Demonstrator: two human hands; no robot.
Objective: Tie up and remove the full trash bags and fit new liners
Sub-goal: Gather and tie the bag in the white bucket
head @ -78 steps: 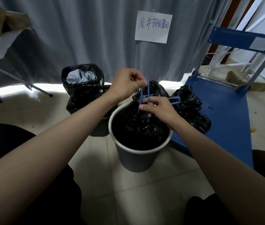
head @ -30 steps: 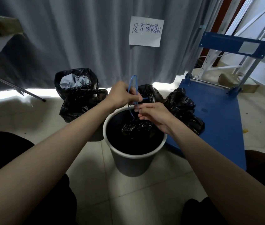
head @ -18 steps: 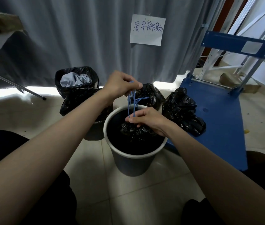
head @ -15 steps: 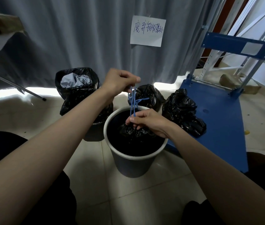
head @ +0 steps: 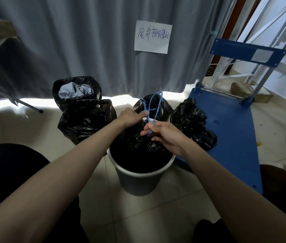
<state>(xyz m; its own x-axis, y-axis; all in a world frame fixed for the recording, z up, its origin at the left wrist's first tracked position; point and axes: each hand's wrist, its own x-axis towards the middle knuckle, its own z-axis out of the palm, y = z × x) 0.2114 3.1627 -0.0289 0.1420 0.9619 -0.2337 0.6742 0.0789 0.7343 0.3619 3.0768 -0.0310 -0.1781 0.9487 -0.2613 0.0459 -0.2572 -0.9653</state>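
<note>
Head view. Grey bin (head: 139, 179) stands on the tiled floor at centre, near the person. Inside it is a black trash bag (head: 138, 139), its mouth gathered into a neck, with blue drawstrings (head: 153, 106) rising in loops above the neck.

Right hand (head: 163, 134): thumb and fingers pinch the drawstrings just above the gathered neck. Left hand (head: 130, 116): fingers extended toward the strings at the far side of the bag. It touches them, but whether it pinches one I cannot tell.

Two tied black bags (head: 191, 125) lie far right beside the blue cart (head: 231, 130). A lined bin with paper (head: 77, 92) and another black bag (head: 86, 120) sit far left, in front of the grey curtain (head: 86, 41).

Judgement on handling: the film is thin, soft and slick, so gripping the bag body would stretch or tear it. Best hold is the cinched neck or the knotted strings. Weight looks modest; the strings are narrow and may bite into the fingers on lifting. Knot not yet closed.
</note>
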